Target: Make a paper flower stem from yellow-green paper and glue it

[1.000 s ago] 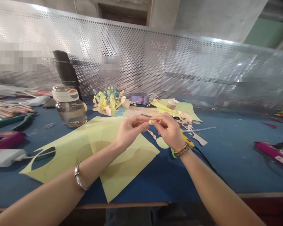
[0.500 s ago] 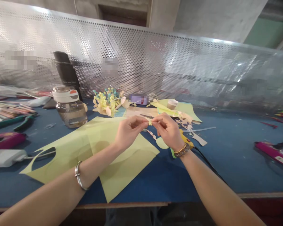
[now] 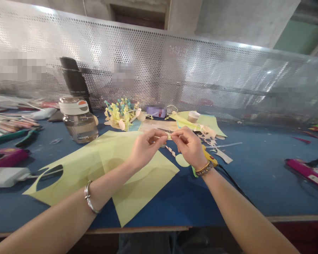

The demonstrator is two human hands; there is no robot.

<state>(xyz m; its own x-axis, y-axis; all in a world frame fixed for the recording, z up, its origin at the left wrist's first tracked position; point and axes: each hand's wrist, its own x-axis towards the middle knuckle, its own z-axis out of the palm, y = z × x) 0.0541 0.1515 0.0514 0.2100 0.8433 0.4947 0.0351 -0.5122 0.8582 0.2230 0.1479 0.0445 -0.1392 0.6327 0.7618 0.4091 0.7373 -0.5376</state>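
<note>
My left hand [image 3: 147, 146] and my right hand [image 3: 189, 145] meet over the middle of the table, each in a pinch. Between their fingertips is a tiny pale yellow piece [image 3: 169, 136]; its exact shape is too small to tell. Below my right hand lies a round light green paper disc [image 3: 182, 161], with a striped strip [image 3: 170, 151] beside it. A yellow glue gun [image 3: 210, 157] is partly hidden behind my right wrist. Large light green paper sheets [image 3: 145, 187] spread under my left hand and forearm.
A water bottle [image 3: 79, 121] stands left, before a dark cylinder [image 3: 74, 79]. Yellow and teal paper flowers [image 3: 122, 113] sit behind my hands. White paper scraps [image 3: 224, 156] lie right of centre. Purple power strips [image 3: 308, 173] rest at both sides. A perforated metal screen [image 3: 153, 60] closes the back.
Both hands stay in nearly the same place. The fingertips shift very slightly around the small yellow piece; the rest of the table looks the same.
</note>
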